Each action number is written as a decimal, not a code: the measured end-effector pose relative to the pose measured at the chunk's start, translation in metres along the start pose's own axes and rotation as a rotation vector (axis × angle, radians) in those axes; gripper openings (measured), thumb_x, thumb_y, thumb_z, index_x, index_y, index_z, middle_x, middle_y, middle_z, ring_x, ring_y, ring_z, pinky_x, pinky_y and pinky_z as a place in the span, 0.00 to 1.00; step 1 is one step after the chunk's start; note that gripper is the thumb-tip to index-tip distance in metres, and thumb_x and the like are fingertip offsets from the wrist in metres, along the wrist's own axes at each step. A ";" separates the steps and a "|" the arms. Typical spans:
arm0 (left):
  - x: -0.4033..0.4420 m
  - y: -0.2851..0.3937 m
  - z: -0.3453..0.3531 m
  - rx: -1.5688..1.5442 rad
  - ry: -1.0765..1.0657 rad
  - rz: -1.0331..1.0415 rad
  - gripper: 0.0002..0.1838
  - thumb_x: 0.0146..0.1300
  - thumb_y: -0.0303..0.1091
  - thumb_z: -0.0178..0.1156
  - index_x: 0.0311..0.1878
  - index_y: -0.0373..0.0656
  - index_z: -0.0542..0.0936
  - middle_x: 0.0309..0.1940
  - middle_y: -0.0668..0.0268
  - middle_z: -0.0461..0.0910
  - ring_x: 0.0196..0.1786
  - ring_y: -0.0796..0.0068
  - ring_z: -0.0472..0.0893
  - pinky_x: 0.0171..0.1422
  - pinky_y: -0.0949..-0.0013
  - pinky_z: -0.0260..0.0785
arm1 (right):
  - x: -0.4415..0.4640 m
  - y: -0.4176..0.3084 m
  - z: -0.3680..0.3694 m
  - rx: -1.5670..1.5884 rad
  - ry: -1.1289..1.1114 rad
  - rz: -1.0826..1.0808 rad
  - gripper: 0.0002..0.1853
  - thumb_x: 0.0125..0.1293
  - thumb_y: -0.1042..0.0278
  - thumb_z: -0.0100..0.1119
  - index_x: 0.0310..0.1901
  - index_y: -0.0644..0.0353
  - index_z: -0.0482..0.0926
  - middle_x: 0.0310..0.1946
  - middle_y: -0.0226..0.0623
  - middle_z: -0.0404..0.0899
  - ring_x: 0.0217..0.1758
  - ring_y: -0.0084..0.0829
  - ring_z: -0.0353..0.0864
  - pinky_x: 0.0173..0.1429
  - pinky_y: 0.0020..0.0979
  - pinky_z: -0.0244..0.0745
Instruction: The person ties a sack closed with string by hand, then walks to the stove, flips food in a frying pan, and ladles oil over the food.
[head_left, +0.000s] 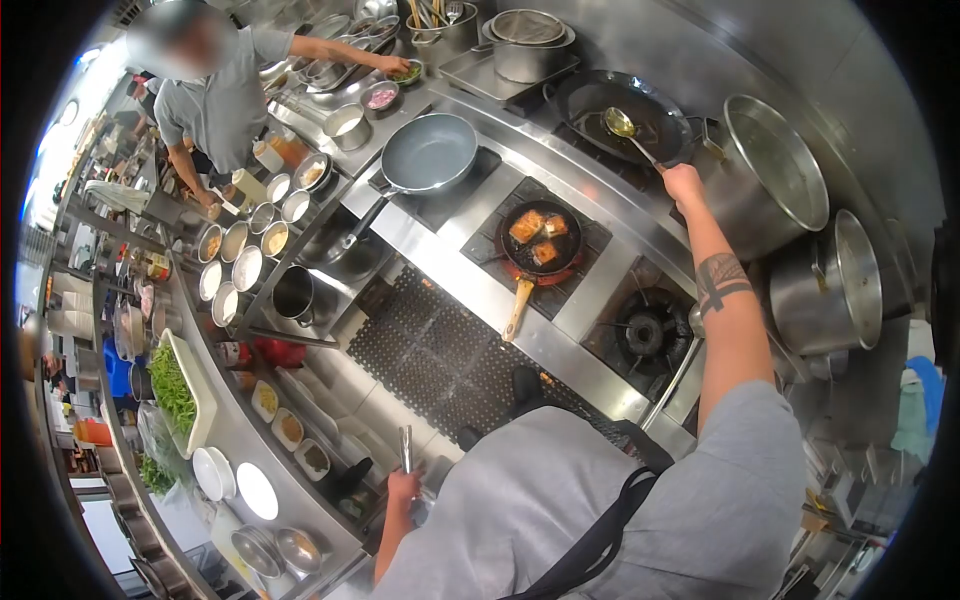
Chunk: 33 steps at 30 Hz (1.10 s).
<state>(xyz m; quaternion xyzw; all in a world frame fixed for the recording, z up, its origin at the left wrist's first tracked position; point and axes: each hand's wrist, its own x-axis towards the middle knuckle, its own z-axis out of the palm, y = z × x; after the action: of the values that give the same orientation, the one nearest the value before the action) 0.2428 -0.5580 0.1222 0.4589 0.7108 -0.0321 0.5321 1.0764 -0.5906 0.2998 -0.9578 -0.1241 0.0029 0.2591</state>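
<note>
My right hand (683, 183) is closed round the handle of a ladle (620, 122). The ladle's bowl holds yellowish liquid and sits over a large dark wok (655, 98) at the back of the stove. Low by my left side, my left hand (403, 487) grips metal tongs (406, 447), which point upward. In front of me, a small black frying pan (508, 245) with a wooden handle rests on a glowing burner. Several browned pieces of food (527, 227) lie in it. A larger grey pan (430, 150) stands to its left.
Two tall stockpots (775, 165) stand beside my right arm. A bare burner (648, 335) is below that arm. At the upper left, a co-worker (215, 95) reaches toward a bowl of greens (408, 72). The left counter (290, 480) holds several containers and plates.
</note>
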 end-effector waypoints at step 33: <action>-0.004 -0.124 -0.091 0.154 -0.229 0.206 0.09 0.56 0.29 0.66 0.29 0.36 0.75 0.16 0.65 0.71 0.14 0.73 0.69 0.16 0.66 0.60 | -0.279 0.008 0.030 -0.082 -0.170 -0.143 0.13 0.61 0.62 0.56 0.45 0.57 0.82 0.44 0.54 0.84 0.49 0.55 0.82 0.52 0.47 0.77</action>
<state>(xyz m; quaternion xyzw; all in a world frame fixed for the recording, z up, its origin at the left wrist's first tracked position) 0.0919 -0.5834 0.1100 0.5620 0.5904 -0.0837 0.5733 0.8054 -0.6491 0.2538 -0.9526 -0.2135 0.0605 0.2080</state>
